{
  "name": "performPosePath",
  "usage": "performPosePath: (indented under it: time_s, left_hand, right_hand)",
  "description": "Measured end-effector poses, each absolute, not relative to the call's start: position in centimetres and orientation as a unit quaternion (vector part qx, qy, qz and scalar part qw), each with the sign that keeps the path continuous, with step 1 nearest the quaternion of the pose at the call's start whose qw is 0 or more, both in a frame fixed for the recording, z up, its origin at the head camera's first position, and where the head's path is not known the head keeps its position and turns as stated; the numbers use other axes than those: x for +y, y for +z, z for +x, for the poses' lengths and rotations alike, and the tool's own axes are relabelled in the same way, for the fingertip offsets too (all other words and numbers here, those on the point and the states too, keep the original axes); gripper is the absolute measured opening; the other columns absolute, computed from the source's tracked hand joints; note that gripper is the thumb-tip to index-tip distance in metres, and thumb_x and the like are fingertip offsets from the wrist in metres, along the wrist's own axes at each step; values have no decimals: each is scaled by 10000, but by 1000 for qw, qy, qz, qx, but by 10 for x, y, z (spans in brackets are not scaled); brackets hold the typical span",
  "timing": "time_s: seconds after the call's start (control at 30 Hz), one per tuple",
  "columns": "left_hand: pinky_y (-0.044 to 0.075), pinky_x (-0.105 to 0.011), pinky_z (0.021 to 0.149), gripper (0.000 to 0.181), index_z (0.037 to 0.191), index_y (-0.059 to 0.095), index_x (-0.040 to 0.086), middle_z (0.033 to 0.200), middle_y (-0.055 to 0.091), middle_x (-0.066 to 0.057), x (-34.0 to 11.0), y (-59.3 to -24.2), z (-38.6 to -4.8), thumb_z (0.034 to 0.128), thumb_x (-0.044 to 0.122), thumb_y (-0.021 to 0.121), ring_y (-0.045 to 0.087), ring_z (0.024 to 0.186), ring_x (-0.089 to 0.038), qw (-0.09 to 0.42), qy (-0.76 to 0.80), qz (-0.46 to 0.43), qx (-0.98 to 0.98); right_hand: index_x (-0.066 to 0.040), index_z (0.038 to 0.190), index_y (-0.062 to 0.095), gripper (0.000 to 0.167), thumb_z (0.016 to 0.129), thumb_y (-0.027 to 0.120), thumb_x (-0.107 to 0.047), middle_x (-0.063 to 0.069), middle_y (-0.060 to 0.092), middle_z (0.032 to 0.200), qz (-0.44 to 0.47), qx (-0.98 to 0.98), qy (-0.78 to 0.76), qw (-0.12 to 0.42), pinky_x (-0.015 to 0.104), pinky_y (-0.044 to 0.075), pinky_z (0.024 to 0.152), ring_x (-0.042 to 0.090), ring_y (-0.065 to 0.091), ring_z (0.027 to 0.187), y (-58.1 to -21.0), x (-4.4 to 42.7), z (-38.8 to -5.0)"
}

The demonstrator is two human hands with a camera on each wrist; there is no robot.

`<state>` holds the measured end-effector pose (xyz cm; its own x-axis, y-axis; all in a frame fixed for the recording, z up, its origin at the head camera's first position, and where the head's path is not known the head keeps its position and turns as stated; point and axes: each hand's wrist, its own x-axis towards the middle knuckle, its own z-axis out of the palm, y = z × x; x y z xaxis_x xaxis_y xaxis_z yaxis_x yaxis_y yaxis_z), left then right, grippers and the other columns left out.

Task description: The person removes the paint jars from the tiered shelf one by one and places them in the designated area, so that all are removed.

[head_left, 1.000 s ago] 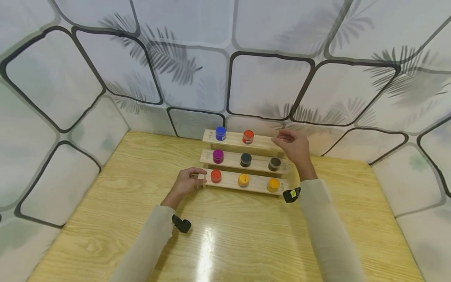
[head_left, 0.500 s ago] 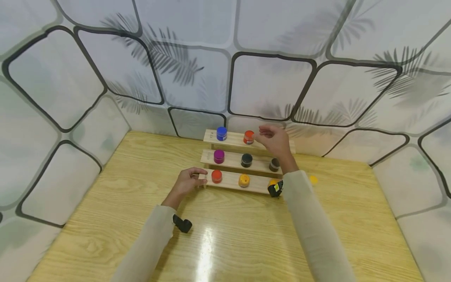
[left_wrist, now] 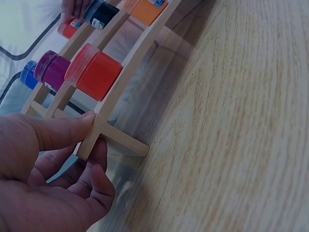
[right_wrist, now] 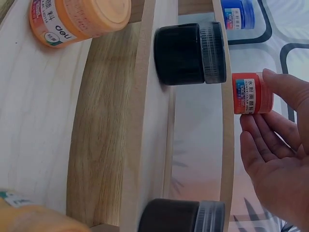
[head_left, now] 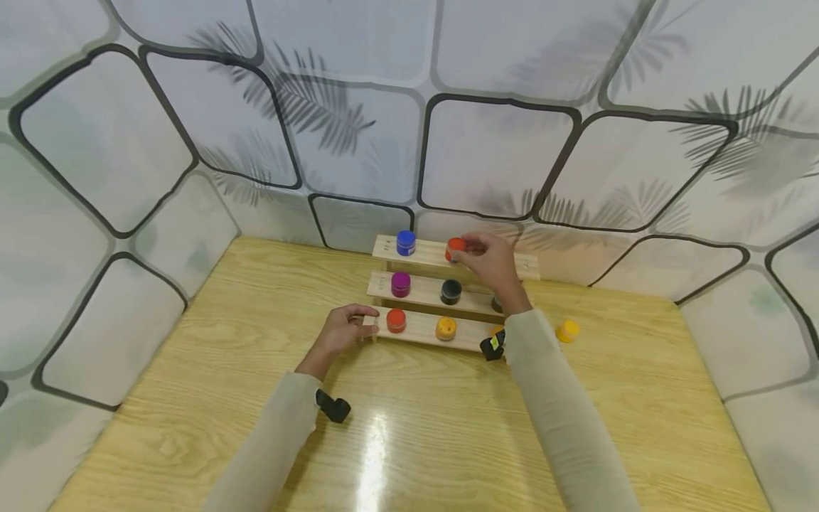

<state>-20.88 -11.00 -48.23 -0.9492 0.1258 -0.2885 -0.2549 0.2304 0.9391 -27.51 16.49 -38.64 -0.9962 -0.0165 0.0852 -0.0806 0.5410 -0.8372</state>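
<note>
A three-tier wooden rack [head_left: 416, 331] carries small paint jars. My left hand [head_left: 342, 331] pinches the left end of its lowest shelf, thumb on top and fingers curled beneath, as the left wrist view shows. On the top shelf, my right hand [head_left: 493, 263] holds a red paint jar [right_wrist: 252, 94] between thumb and fingers; the jar looks upright on the shelf. Left of it stands a blue jar [head_left: 406, 243]. The middle shelf has a purple jar [head_left: 400, 284] and two black jars [right_wrist: 188, 53]. Another red jar [left_wrist: 94, 72] sits on the lowest shelf, near my left hand.
A yellow-orange jar [head_left: 446, 328] stands mid-way along the lowest shelf; another at its right end is mostly behind my right wrist. One yellow jar [head_left: 568, 331] stands on the wooden table [head_left: 422, 427], right of the rack. A patterned wall [head_left: 493, 156] rises behind.
My right hand has moved left along the top shelf from its right end and now grips the red jar there. The yellow jar on the table has come into sight. My left hand has stayed put.
</note>
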Motion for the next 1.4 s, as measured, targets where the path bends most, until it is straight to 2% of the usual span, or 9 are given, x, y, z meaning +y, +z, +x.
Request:
performPosePath:
  time_s: [0.37, 0.77, 1.4]
  left_hand:
    - [317, -247, 520, 282, 1119, 649, 2, 584, 345, 38, -110, -481, -208, 842, 33, 690, 297, 552, -125, 154, 619, -43, 769]
    - [320, -243, 519, 283, 1125, 648, 10, 592, 351, 39, -111, -482, -209, 847, 46, 689, 301, 562, -121, 159, 613, -46, 773]
    - [335, -244, 529, 302, 1131, 647, 4, 604, 368, 38, -110, -484, -211, 840, 63, 703, 318, 568, -120, 159, 608, -40, 777]
  right_hand:
    - [-20, 1165, 643, 407, 833, 726, -240, 175, 659, 1093, 27, -881, 471, 36, 394, 510, 851, 290, 620, 971, -388, 165, -275]
    - [-73, 1189, 642, 417, 833, 719, -275, 139, 667, 1122, 26, -885, 463, 45, 404, 496, 895, 277, 620, 1031, -373, 177, -264]
    - [-37, 1209, 631, 446, 863, 693, -313, 171, 635, 1172, 24, -884, 459, 88, 385, 477, 951, 285, 602, 1046, -367, 230, -243]
